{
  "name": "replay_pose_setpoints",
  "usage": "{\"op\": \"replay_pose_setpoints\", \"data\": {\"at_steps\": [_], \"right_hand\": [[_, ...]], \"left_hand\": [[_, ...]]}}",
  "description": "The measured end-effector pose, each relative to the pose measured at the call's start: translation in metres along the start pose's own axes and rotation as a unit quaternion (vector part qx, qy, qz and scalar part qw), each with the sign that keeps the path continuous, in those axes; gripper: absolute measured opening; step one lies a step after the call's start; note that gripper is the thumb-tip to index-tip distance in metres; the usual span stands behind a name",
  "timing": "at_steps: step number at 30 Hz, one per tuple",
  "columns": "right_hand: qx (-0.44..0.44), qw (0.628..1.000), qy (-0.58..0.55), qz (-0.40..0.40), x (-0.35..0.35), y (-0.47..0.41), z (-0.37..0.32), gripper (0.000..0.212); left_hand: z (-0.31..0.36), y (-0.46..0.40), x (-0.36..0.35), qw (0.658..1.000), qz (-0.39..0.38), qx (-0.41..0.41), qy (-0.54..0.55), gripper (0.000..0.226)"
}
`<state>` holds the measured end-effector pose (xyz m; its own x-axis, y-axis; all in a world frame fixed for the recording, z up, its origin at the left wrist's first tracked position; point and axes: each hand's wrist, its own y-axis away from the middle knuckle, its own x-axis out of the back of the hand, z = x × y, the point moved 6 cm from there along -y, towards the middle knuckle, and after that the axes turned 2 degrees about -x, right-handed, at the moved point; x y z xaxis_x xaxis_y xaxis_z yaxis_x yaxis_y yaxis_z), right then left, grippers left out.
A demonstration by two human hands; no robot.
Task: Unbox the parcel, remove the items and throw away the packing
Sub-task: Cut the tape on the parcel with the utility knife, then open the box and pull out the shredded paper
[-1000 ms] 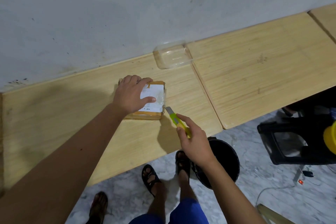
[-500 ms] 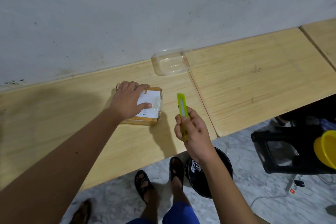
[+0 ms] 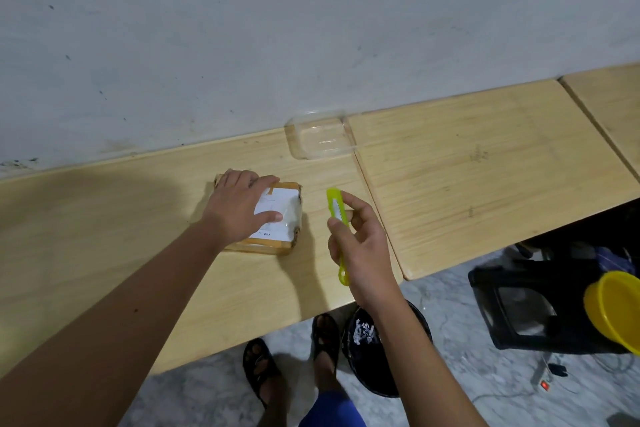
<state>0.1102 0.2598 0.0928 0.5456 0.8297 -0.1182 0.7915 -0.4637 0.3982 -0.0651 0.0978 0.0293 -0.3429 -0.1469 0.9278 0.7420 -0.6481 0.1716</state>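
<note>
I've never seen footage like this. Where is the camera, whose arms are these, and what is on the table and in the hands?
No machine here: a person wears a camera on the head, looking down at their own arms. The left hand presses flat on a small taped parcel lying on the wooden table. The right hand holds a yellow-green box cutter upright, beside the parcel and not touching it. An empty clear plastic tray sits by the wall. On the floor below stands a black bin holding some scraps.
</note>
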Motion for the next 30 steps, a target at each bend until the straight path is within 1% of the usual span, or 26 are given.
{"op": "replay_pose_setpoints", "data": {"at_steps": [3, 7, 10, 12, 15, 18, 20, 22, 24, 27, 30], "right_hand": [[0.018, 0.995, 0.056, 0.076, 0.014, -0.014, 0.002, 0.031], [0.075, 0.981, 0.135, 0.114, 0.032, -0.043, 0.001, 0.023], [0.13, 0.957, 0.208, 0.154, 0.051, -0.072, -0.002, 0.026], [0.149, 0.941, 0.245, 0.179, 0.067, -0.096, -0.001, 0.027], [0.123, 0.925, 0.296, 0.202, 0.094, -0.136, 0.012, 0.029], [0.097, 0.905, 0.351, 0.22, 0.122, -0.169, 0.028, 0.034], [0.073, 0.893, 0.39, 0.213, 0.135, -0.187, 0.037, 0.034], [0.051, 0.88, 0.421, 0.214, 0.147, -0.198, 0.044, 0.032], [0.05, 0.867, 0.444, 0.221, 0.155, -0.207, 0.046, 0.032], [0.046, 0.861, 0.452, 0.231, 0.163, -0.217, 0.044, 0.034], [0.037, 0.859, 0.456, 0.231, 0.167, -0.223, 0.043, 0.039]], "left_hand": [[0.003, -0.004, 0.0, 1.0, 0.011, -0.007, -0.016, 0.073], [0.009, -0.012, -0.002, 0.999, 0.035, 0.002, -0.002, 0.072], [0.014, -0.02, -0.001, 0.999, 0.049, 0.005, 0.015, 0.072], [0.017, -0.026, 0.0, 0.998, 0.058, 0.011, 0.022, 0.071], [0.015, -0.034, -0.002, 0.997, 0.071, 0.012, 0.037, 0.07], [0.012, -0.042, -0.005, 0.993, 0.102, 0.0, 0.052, 0.076], [0.013, -0.047, -0.004, 0.989, 0.135, -0.017, 0.06, 0.077], [0.016, -0.05, -0.002, 0.983, 0.17, -0.041, 0.056, 0.073], [0.016, -0.054, -0.002, 0.978, 0.194, -0.067, 0.046, 0.07], [0.015, -0.059, -0.003, 0.976, 0.198, -0.087, 0.036, 0.071], [0.015, -0.062, -0.003, 0.98, 0.177, -0.08, 0.033, 0.074]]}}
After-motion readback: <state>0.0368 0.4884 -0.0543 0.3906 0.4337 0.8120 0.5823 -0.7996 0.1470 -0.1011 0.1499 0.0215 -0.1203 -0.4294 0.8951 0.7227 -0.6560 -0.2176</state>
